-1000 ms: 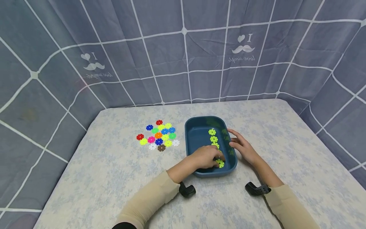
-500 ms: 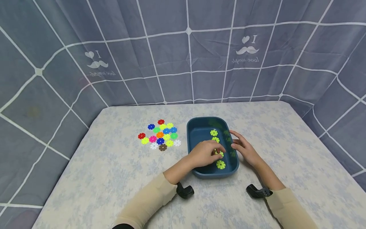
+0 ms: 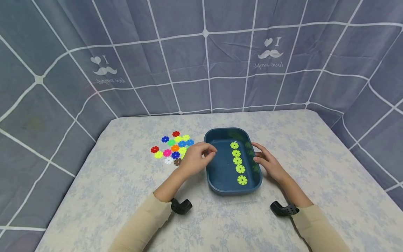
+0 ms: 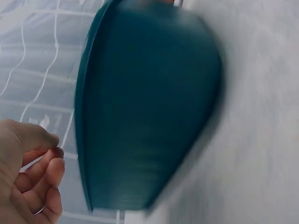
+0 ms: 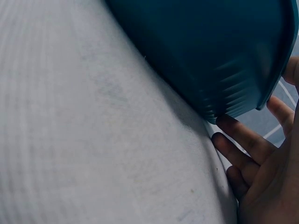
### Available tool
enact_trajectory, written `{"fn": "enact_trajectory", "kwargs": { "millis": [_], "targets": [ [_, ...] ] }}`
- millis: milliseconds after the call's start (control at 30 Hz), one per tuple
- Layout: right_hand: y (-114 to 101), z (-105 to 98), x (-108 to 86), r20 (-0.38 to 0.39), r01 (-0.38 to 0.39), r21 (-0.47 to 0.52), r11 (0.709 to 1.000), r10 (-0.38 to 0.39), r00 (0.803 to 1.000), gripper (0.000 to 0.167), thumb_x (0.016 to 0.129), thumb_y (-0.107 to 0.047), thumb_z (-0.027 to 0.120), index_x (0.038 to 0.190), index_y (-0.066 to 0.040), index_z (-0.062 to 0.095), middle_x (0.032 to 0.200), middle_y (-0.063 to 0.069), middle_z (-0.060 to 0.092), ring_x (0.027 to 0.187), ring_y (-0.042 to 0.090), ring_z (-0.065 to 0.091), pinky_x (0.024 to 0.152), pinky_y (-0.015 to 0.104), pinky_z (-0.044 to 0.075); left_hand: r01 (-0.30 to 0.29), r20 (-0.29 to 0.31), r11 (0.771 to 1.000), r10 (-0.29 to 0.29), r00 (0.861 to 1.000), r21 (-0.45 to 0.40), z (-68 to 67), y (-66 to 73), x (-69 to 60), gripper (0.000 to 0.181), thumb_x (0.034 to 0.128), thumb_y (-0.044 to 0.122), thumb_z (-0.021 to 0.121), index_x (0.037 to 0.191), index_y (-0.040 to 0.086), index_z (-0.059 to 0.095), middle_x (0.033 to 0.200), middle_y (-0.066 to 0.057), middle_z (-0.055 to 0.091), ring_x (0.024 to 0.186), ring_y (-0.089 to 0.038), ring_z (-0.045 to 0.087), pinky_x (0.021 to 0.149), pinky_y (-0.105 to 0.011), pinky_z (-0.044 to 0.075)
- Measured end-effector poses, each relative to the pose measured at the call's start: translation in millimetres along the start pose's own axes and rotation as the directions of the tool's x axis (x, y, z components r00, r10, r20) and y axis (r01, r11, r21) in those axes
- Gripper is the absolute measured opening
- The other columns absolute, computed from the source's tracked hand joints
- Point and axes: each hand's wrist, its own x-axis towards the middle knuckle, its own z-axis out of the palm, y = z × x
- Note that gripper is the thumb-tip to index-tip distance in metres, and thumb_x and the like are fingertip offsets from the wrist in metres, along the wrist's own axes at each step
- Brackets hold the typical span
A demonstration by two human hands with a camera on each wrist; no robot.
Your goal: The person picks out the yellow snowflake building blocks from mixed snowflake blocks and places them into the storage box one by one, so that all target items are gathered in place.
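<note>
In the head view, several yellow-green flower-shaped discs (image 3: pixel 240 168) lie in a line inside a dark blue-green plastic tub (image 3: pixel 220 177). My left hand (image 3: pixel 196 159) hovers by the tub's left rim, between it and a group of coloured discs (image 3: pixel 167 153). Its fingers are loosely bent, thumb close to the index fingertip, and the left wrist view shows nothing held. My right hand (image 3: pixel 270 164) rests against the tub's right side. In the right wrist view, its extended fingers (image 5: pixel 247 140) touch the outer wall (image 5: pixel 205 60) and rim. The left hand hides part of the loose group.
A pale, blue-patterned cloth covers the table (image 3: pixel 126 196). Red, blue, green, orange, pink, white, brown and yellow discs lie flat left of the tub. A grey-blue curtain (image 3: pixel 176 63) with white lines hangs behind and at the sides.
My left hand has come out of the tub and moved left to its rim, revealing the whole line of yellow-green discs. The right hand has stayed at the tub's side.
</note>
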Motion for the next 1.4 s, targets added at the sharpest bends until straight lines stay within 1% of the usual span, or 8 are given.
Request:
{"fn": "enact_trajectory", "kwargs": {
  "millis": [133, 300, 500, 733, 967, 1167, 1300, 1400],
  "targets": [
    [-0.3, -0.1, 0.5, 0.003, 0.001, 0.0, 1.0, -0.001, 1.0, 0.059, 0.103, -0.015, 0.047, 0.156, -0.013, 0.022, 0.144, 0.028, 0.04, 0.129, 0.043, 0.042, 0.101, 0.062, 0.034, 0.078, -0.016, 0.997, -0.078, 0.997, 0.021, -15.9, -13.4, -7.8, 0.01, 0.0925, 0.01, 0.066, 0.098, 0.006, 0.073, 0.087, 0.002, 0.065, 0.075, -0.014, 0.055, 0.064, -0.028, 0.048],
    [-1.5, 0.0, 0.8, 0.0, 0.003, -0.005, 1.0, -0.003, 1.0, 0.058, 0.103, -0.015, 0.047, 0.156, -0.012, 0.023, 0.147, 0.028, 0.036, 0.13, 0.044, 0.041, 0.101, 0.063, 0.033, 0.152, -0.038, 0.983, -0.149, 0.988, 0.106, -34.1, -30.3, -18.1, 0.01, 0.0919, 0.01, 0.065, 0.097, 0.006, 0.073, 0.088, 0.0, 0.066, 0.076, -0.017, 0.057, 0.066, -0.031, 0.048],
    [-2.0, 0.5, 1.3, 0.0, 0.004, -0.008, 1.0, -0.004, 1.0, 0.058, 0.103, -0.016, 0.047, 0.155, -0.012, 0.023, 0.149, 0.027, 0.032, 0.131, 0.044, 0.04, 0.101, 0.063, 0.033, 0.246, -0.057, 0.957, -0.24, 0.969, 0.156, -54.2, -48.9, -29.9, 0.014, 0.0925, 0.013, 0.064, 0.1, 0.005, 0.073, 0.093, -0.003, 0.067, 0.079, -0.02, 0.059, 0.067, -0.033, 0.048],
    [-1.1, 1.0, 0.8, -0.003, -0.005, -0.005, 1.0, 0.005, 1.0, 0.058, 0.103, -0.016, 0.048, 0.155, -0.012, 0.023, 0.15, 0.026, 0.031, 0.131, 0.044, 0.039, 0.101, 0.064, 0.033, 0.325, -0.088, 0.935, -0.316, 0.945, 0.138, -74.6, -68.4, -41.9, 0.016, 0.0938, 0.016, 0.064, 0.102, 0.005, 0.072, 0.099, -0.007, 0.068, 0.083, -0.023, 0.06, 0.067, -0.034, 0.048],
    [-0.4, 0.4, 0.1, -0.005, -0.008, -0.006, 1.0, 0.008, 1.0, 0.058, 0.103, -0.016, 0.047, 0.155, -0.011, 0.023, 0.152, 0.026, 0.028, 0.131, 0.045, 0.038, 0.101, 0.064, 0.033, 0.444, -0.147, 0.895, -0.435, 0.889, 0.035, -92.6, -93.0, -53.6, 0.02, 0.097, 0.017, 0.061, 0.107, 0.003, 0.07, 0.094, -0.01, 0.067, 0.086, -0.027, 0.059, 0.067, -0.034, 0.047],
    [-0.2, 0.1, 0.1, -0.003, -0.007, -0.004, 1.0, 0.007, 1.0, 0.058, 0.103, -0.016, 0.047, 0.155, -0.011, 0.023, 0.151, 0.026, 0.028, 0.131, 0.044, 0.038, 0.101, 0.064, 0.033, 0.486, -0.182, 0.872, -0.469, 0.864, 0.062, -101.9, -110.4, -63.5, 0.021, 0.0972, 0.017, 0.06, 0.107, 0.002, 0.07, 0.096, -0.012, 0.066, 0.086, -0.028, 0.06, 0.065, -0.034, 0.047],
    [-0.4, 0.1, 0.7, 0.0, -0.004, 0.002, 1.0, 0.004, 1.0, 0.058, 0.103, -0.015, 0.047, 0.155, -0.011, 0.023, 0.15, 0.026, 0.03, 0.131, 0.044, 0.039, 0.101, 0.063, 0.033, 0.527, -0.199, 0.846, -0.505, 0.84, 0.082, -106.4, -116.7, -70.1, 0.02, 0.0966, 0.017, 0.06, 0.105, 0.001, 0.068, 0.096, -0.014, 0.066, 0.086, -0.029, 0.06, 0.062, -0.033, 0.047],
    [-1.0, -0.5, 0.6, -0.001, -0.007, -0.005, 1.0, 0.007, 1.0, 0.058, 0.103, -0.015, 0.047, 0.155, -0.011, 0.023, 0.152, 0.026, 0.028, 0.131, 0.044, 0.038, 0.101, 0.064, 0.033, 0.537, -0.206, 0.839, -0.512, 0.834, 0.089, -107.5, -119.9, -73.5, 0.02, 0.0958, 0.016, 0.06, 0.104, 0.0, 0.068, 0.093, -0.013, 0.065, 0.086, -0.03, 0.06, 0.065, -0.035, 0.046]
  ]
}}
